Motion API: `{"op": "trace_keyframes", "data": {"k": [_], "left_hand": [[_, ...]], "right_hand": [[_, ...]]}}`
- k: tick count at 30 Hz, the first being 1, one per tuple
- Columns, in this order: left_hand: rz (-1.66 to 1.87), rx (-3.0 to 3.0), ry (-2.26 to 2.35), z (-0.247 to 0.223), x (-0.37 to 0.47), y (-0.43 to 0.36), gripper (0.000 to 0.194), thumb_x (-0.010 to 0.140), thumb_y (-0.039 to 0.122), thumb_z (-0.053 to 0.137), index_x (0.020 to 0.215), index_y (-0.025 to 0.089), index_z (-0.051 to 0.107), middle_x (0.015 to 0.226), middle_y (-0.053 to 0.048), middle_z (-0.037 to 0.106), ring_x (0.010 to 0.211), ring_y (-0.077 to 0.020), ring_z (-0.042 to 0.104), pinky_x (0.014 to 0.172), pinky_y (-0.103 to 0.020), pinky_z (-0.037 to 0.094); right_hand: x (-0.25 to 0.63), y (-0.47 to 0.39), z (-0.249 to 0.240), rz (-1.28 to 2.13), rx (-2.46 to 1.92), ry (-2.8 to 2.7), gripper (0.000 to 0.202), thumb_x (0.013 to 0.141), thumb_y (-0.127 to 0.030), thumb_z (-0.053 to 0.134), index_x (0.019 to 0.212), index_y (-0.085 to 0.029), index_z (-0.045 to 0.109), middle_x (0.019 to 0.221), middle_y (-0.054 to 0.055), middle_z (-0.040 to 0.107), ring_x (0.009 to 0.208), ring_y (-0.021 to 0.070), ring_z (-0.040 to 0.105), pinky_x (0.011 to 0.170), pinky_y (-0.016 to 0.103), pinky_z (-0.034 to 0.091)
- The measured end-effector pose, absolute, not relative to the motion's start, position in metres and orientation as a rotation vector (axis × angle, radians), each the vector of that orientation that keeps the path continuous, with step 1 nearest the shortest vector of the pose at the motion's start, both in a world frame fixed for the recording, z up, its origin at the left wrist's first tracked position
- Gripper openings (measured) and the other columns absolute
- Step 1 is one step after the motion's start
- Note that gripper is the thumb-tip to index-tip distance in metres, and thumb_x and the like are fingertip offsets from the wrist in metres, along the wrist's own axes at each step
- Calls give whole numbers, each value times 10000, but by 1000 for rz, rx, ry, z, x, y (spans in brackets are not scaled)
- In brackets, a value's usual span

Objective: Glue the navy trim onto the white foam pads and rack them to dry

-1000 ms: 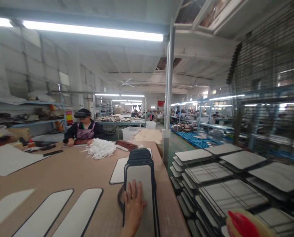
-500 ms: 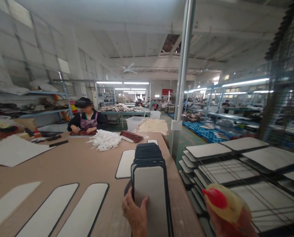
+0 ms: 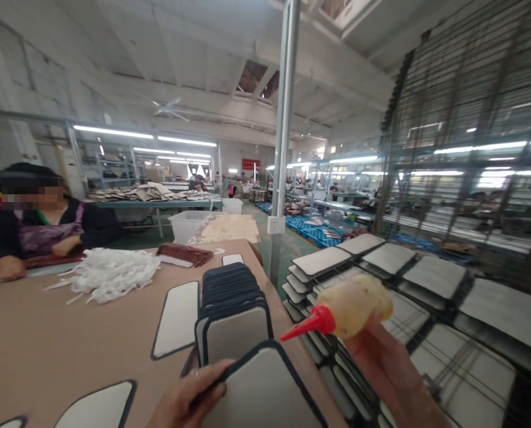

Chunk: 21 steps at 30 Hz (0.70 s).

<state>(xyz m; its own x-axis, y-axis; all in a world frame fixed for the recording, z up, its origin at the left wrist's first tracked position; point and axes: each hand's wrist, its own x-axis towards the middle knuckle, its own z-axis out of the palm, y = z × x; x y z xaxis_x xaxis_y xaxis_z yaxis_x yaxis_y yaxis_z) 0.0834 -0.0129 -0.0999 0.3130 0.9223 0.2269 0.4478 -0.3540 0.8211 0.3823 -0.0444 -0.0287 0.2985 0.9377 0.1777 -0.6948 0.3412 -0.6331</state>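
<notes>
My left hand (image 3: 192, 395) pinches the left edge of a pale panel with a dark border (image 3: 265, 389), tilted in front of me at the table's near edge. Just beyond it leans a stack of similar dark-edged panels (image 3: 230, 288) on the brown table (image 3: 100, 342). In my right hand (image 3: 381, 359), fingers wrapped round it, is a squeeze bottle (image 3: 357, 306) of yellowish material with a red pointed nozzle. The bottle lies nearly level, its nozzle pointing left toward the held panel, apart from it.
Single panels (image 3: 176, 318) lie flat on the table. White strips (image 3: 109, 273) are heaped beside a brown furry bundle (image 3: 185, 254). A co-worker (image 3: 47, 226) sits at the far left. Wire racks (image 3: 483, 303) loaded with panels stand right, by a metal post (image 3: 283, 131).
My left hand has lifted a panel off the front of the stack toward me. The bottle has risen, its nozzle now pointing left. My view has turned right.
</notes>
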Motion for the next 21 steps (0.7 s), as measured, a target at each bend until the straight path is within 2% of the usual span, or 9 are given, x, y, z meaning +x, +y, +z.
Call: {"op": "trace_keyframes", "data": {"k": [3, 6, 9, 14, 18, 21], "left_hand": [[684, 2110, 1105, -49, 77, -2, 330, 815, 415, 503, 1018, 309, 741, 959, -24, 757, 889, -245, 671, 798, -282, 500], [456, 2199, 973, -12, 83, 1, 290, 822, 346, 516, 934, 254, 767, 821, -25, 749, 764, -202, 653, 694, -221, 470], [324, 2165, 944, 13, 90, 0, 206, 743, 296, 603, 823, 218, 777, 722, -5, 722, 708, -190, 621, 656, -201, 448], [84, 2199, 737, 41, 101, -5, 226, 775, 226, 564, 841, 185, 776, 717, 13, 692, 685, -161, 579, 602, -184, 390], [-51, 2258, 553, 54, 112, -8, 260, 804, 179, 536, 918, 151, 768, 715, 2, 682, 659, -140, 562, 588, -183, 378], [-102, 2265, 494, 59, 119, -11, 263, 801, 178, 554, 959, 134, 760, 756, -25, 706, 673, -145, 572, 596, -185, 402]], "right_hand": [[391, -44, -13, 1091, -495, -766, 449, 644, -318, 819, 1068, -263, 682, 1052, 53, 724, 983, 254, 657, 1008, 452, 397], [397, -48, 3, 1063, -561, -886, 505, 555, -308, 854, 1028, -231, 693, 1057, 73, 718, 947, 268, 663, 941, 451, 453], [400, -52, 12, 1040, -632, -928, 615, 454, -336, 884, 1027, -221, 691, 1037, 81, 721, 920, 273, 663, 857, 432, 499], [402, -57, 10, 1051, -638, -1002, 697, 391, -385, 882, 1040, -213, 696, 1014, 88, 723, 883, 278, 669, 771, 422, 520], [401, -63, 16, 1158, -592, -1142, 612, 438, -367, 876, 1017, -252, 714, 969, 53, 737, 867, 266, 681, 765, 410, 533], [401, -66, 22, 1211, -575, -1209, 588, 419, -352, 893, 979, -275, 730, 943, 45, 745, 855, 283, 686, 748, 421, 556]]}}
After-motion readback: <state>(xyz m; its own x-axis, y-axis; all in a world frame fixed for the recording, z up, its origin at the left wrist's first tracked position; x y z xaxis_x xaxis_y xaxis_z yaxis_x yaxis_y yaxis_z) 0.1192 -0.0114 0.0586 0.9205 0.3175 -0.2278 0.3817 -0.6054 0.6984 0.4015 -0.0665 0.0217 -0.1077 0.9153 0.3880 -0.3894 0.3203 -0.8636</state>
